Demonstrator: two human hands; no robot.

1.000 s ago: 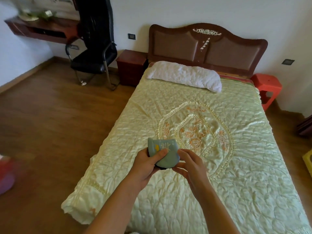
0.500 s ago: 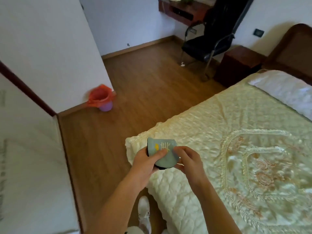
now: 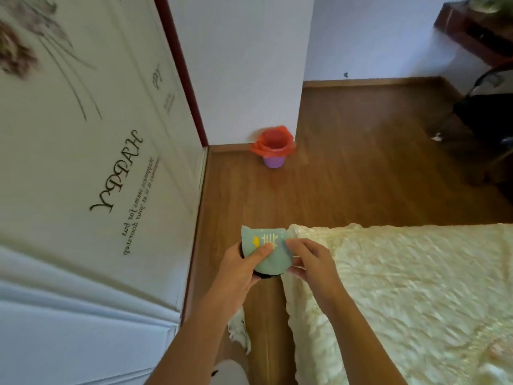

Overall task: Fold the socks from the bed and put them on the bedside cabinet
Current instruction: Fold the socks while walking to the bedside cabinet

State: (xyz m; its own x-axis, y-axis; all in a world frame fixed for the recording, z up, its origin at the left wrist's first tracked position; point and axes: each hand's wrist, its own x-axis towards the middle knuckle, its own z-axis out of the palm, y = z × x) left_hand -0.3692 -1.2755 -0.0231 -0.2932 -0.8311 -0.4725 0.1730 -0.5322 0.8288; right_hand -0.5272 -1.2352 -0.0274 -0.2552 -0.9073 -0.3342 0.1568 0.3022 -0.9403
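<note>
A folded pale green sock bundle [image 3: 268, 252] with a white and yellow pattern is held in front of me, above the floor beside the bed's corner. My left hand [image 3: 241, 269] grips it from the left, thumb pressed on its front. My right hand [image 3: 311, 261] pinches its right edge with the fingertips. The bed [image 3: 410, 295], covered in a cream quilted spread, fills the lower right. The bedside cabinet is out of view.
A white wardrobe door [image 3: 83, 190] with printed lettering stands close on the left. A purple bin with a red bag [image 3: 273, 147] sits by the wall ahead. Brown wood floor [image 3: 361, 168] lies between. A black chair [image 3: 488, 118] and a wooden shelf [image 3: 477, 29] are at the far right.
The view has swung left, away from the headboard and pillow toward the wardrobe and bin. Both hands keep the same hold on the folded socks.
</note>
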